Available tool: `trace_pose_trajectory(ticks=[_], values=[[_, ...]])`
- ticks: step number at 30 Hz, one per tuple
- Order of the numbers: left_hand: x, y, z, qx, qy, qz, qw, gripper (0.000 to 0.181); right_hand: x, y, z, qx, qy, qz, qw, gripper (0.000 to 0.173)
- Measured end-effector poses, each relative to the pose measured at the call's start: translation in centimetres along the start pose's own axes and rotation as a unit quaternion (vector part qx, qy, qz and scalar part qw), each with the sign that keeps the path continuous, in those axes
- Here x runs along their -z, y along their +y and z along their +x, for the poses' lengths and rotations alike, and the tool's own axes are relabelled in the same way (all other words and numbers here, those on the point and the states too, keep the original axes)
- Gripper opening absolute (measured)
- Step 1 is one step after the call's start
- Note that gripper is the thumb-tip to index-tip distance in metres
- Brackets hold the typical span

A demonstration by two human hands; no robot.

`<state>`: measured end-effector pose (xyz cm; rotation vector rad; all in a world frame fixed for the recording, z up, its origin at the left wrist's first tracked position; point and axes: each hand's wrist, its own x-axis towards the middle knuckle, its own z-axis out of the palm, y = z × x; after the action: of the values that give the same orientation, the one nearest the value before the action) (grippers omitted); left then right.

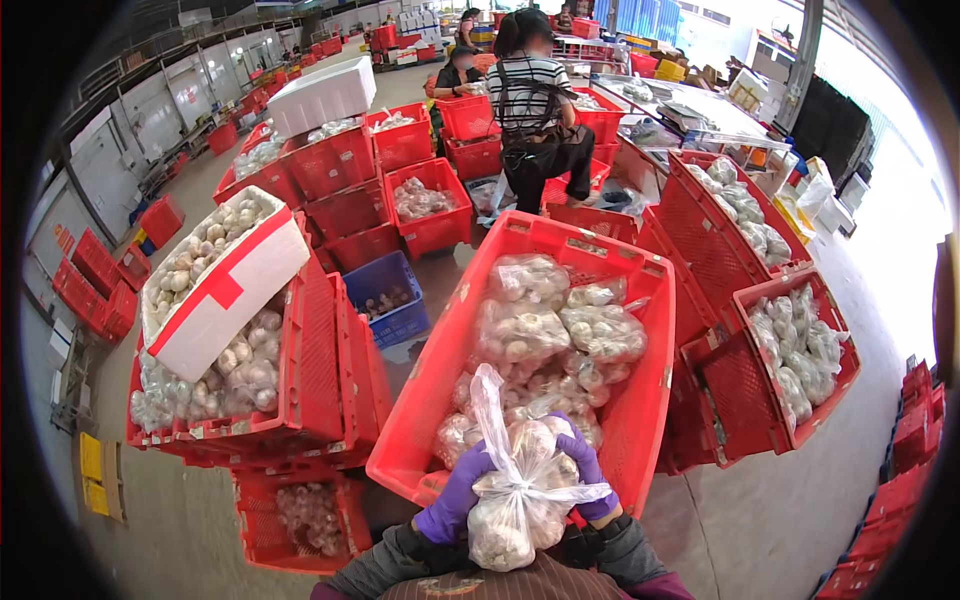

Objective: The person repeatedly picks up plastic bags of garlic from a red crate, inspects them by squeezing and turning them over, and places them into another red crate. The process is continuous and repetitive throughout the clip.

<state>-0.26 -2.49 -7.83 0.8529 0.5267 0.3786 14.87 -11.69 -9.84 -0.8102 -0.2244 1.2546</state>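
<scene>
A clear plastic bag of garlic bulbs, tied in a knot at its middle, is held close to my body. On its left side my left hand, in a purple glove, grips it. My right hand, gloved the same way, clasps the other side. Loose bag ends stick up and out from the knot. Just beyond my hands stands a large red plastic crate, tilted in view. Several bagged lots of garlic lie inside it, and the held bag hides part of its near end.
At left, a white foam box of garlic bulbs rests tilted on a stacked red crate. A blue crate sits on the floor. More crates of bagged garlic stand at right. A person in a striped shirt is ahead.
</scene>
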Motion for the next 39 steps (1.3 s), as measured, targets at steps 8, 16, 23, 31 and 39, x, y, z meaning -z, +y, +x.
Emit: trace_pose_trajectory(ticks=[8, 16, 23, 31, 39], values=[[0.2, 0.1, 0.9, -0.02, 0.026, -0.028, 0.999, 0.025, 4.2, 3.2, 1.8, 0.096, -0.09, -0.29, 0.948, 0.047], [4.4, -2.9, 0.5, -0.272, 0.169, 0.26, 0.911, 0.022, 0.9, 3.3, 3.0, 0.113, -0.086, -0.295, 0.945, 0.059], [11.4, 5.7, -12.8, -0.283, 0.381, 0.196, 0.858, 0.016, 3.8, 2.9, 4.7, -0.036, -0.051, -0.062, 0.996, 0.047], [18.7, 7.3, -27.9, -0.284, 0.801, 0.2, 0.488, 0.026, 2.7, 3.5, 5.1, -0.054, 0.046, -0.018, 0.997, 0.04], [17.9, 7.7, -19.6, -0.278, 0.688, 0.198, 0.64, 0.019, 2.2, 4.0, 4.9, -0.09, 0.119, -0.022, 0.989, 0.031]])
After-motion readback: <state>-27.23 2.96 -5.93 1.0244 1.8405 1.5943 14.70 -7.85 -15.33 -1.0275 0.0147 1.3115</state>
